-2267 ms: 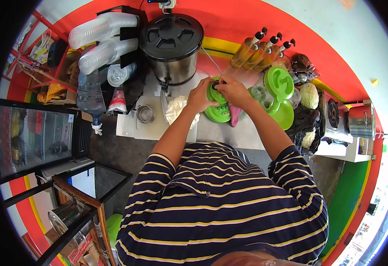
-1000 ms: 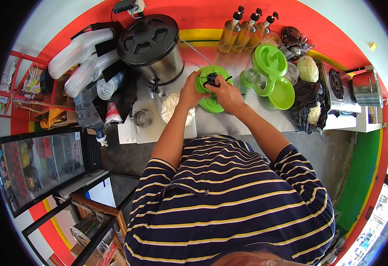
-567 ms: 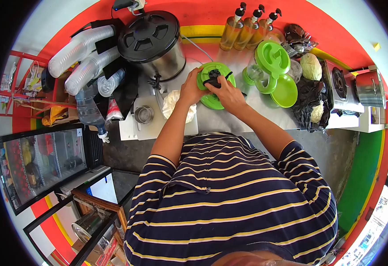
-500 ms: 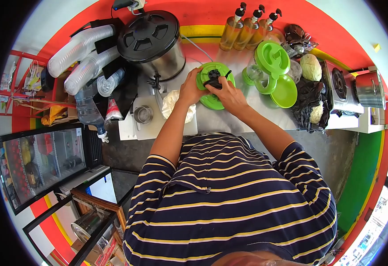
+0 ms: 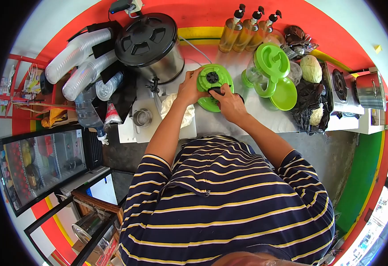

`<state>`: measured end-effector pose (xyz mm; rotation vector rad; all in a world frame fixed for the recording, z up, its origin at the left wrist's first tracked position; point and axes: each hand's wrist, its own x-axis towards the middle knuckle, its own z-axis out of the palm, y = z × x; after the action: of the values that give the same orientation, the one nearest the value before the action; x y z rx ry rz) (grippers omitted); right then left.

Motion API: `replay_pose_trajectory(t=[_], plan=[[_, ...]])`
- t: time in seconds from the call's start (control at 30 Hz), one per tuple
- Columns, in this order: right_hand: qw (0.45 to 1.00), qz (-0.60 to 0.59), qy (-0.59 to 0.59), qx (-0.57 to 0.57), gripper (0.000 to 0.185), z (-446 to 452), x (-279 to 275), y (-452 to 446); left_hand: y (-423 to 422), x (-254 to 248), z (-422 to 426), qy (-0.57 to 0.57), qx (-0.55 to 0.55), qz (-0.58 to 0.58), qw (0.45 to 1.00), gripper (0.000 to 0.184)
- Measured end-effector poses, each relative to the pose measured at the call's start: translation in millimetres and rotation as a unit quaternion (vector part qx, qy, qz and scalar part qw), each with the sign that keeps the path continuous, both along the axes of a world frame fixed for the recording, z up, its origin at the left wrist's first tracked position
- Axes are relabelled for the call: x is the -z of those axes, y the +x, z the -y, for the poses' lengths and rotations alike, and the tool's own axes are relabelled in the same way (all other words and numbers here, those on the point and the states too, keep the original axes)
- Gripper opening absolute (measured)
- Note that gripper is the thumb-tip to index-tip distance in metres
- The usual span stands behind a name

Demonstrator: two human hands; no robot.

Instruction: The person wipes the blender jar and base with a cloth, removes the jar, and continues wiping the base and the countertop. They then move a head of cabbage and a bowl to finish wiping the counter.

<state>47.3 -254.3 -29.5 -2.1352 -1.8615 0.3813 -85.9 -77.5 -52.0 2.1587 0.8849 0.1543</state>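
While your left hand is steadying, your right hand is pinching

You're clasping the green base, likely keeping it from turning, and gripping a black piece over its near side. It's sitting between the worktop's front and back edges.

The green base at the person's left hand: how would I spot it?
Find the big steel pot with the black lid by the red wall. Just right of it on the metal counter, the left hand grips the green base. Unlike the green-lidded jug and green dish farther right, it has a black, gear-like piece in its top.
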Motion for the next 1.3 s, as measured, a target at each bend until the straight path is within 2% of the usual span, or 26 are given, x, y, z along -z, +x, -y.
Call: replay_pose_trajectory(t=[0.17,0.23,0.3,0.37,0.4,0.47,0.6,0.7,0.77,0.87,1.0,1.07,1.2,1.3], plan=[[1.0,0.0,-0.006,0.028,0.052,-20.7,-6.4,-26.4,0.8,-0.6,0.5,-0.008,-0.005,-0.006,1.0,0.102],[0.995,-0.015,-0.068,0.07,0.054,-30.7,-11.2,-35.7,2.0,1.4,0.4,-0.012,-0.017,-0.013,1.0,0.102],[0.996,-0.025,-0.06,0.068,0.056,-25.8,-4.4,-28.2,1.3,-3.2,1.4,-0.012,-0.012,-0.011,1.0,0.102],[0.999,-0.045,-0.024,0.013,0.059,-14.7,-7.1,-16.5,1.2,-4.0,1.6,-0.013,-0.008,-0.01,1.0,0.102],[0.999,-0.044,-0.023,0.014,0.059,-10.8,-11.8,-13.1,0.9,-2.7,1.8,-0.011,-0.005,-0.005,1.0,0.103],[0.993,-0.057,-0.099,0.023,0.06,-7.5,-23.0,-8.1,0.7,-1.4,1.6,-0.007,-0.004,0.001,1.0,0.103],[0.993,-0.068,-0.086,0.035,0.061,-21.5,-6.6,-18.2,1.3,3.3,1.2,-0.008,-0.007,0.006,1.0,0.104],[0.994,-0.027,-0.082,0.064,0.062,-28.8,5.4,-27.7,2.2,10.2,-0.7,-0.005,-0.006,0.011,1.0,0.104],[0.998,-0.047,-0.025,0.043,0.061,-24.6,11.9,-20.9,2.1,11.4,-1.0,-0.005,-0.005,0.012,1.0,0.104],[0.995,-0.078,-0.047,0.03,0.057,-9.3,-7.6,-1.8,0.6,4.3,2.3,0.002,-0.002,0.009,1.0,0.106],[0.995,-0.051,-0.076,0.029,0.052,-1.2,-13.1,19.4,1.2,1.4,4.8,-0.015,-0.008,0.029,0.999,0.111],[0.996,-0.071,-0.007,0.044,0.049,0.9,4.2,24.8,0.2,2.8,5.4,-0.017,-0.012,0.028,0.999,0.112],[0.995,-0.079,0.015,0.06,0.047,10.8,13.1,26.3,-1.9,6.3,7.0,-0.014,-0.018,0.036,0.999,0.109],[0.985,-0.108,0.061,0.117,0.04,7.6,14.9,34.2,-0.7,4.6,6.4,-0.015,-0.015,0.041,0.999,0.109]])
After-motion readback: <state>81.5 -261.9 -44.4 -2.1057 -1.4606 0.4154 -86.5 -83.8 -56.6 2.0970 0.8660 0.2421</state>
